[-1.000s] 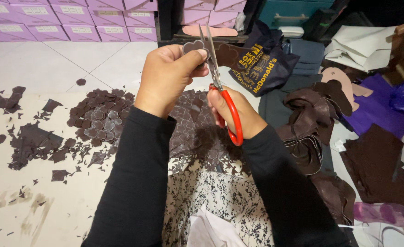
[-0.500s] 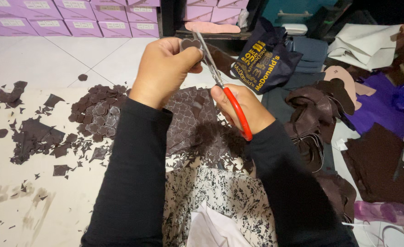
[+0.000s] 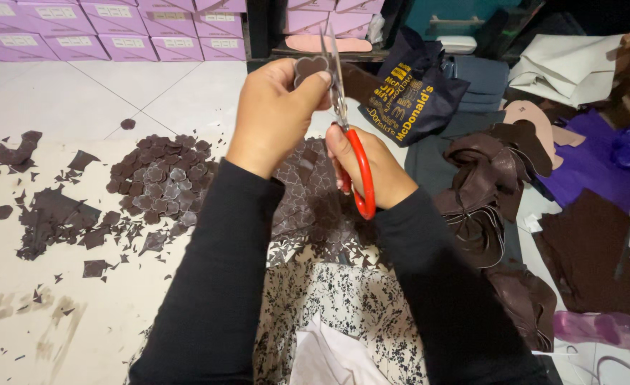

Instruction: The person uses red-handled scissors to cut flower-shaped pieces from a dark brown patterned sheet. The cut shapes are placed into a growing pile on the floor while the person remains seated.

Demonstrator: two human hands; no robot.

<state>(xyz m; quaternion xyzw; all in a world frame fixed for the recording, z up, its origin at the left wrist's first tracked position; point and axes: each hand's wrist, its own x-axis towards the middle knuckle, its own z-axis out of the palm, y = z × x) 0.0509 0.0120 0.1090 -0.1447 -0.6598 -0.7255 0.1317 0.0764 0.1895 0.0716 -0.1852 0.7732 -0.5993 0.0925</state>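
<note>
Nearest the camera, two black sleeves (image 3: 215, 285) are reaching forward over a lap covered by a black-and-white patterned cloth (image 3: 351, 306). A white fabric fold (image 3: 329, 360) is lying at the near edge of that cloth.

Just beyond, the right hand (image 3: 372, 167) is gripping the scissors (image 3: 351, 135), its fingers threaded through the red handles and closed around them; the blades are pointing up and away, almost shut. The left hand (image 3: 276, 117) is rising a little farther out, its fingers pinching a small dark brown cutout (image 3: 309, 68) between thumb and forefinger. The cutout is sitting at the far tip of the left hand, touching the scissor blades just to its right.

Under the hands, a brown sheet (image 3: 308, 207) marked with repeated outlines is spreading over the floor. To the left, a heap of cut pieces (image 3: 161, 185) is lying on the pale floor (image 3: 79, 107), with loose scraps (image 3: 51, 217) scattered farther left. To the right, curled dark leather strips (image 3: 486, 192) are piling up, and a purple sheet (image 3: 593, 160) is lying beyond them.

Farther off, a dark bag (image 3: 408, 93) with yellow lettering is resting behind the scissors. Along the far left, pink boxes (image 3: 115, 28) are standing in rows.
</note>
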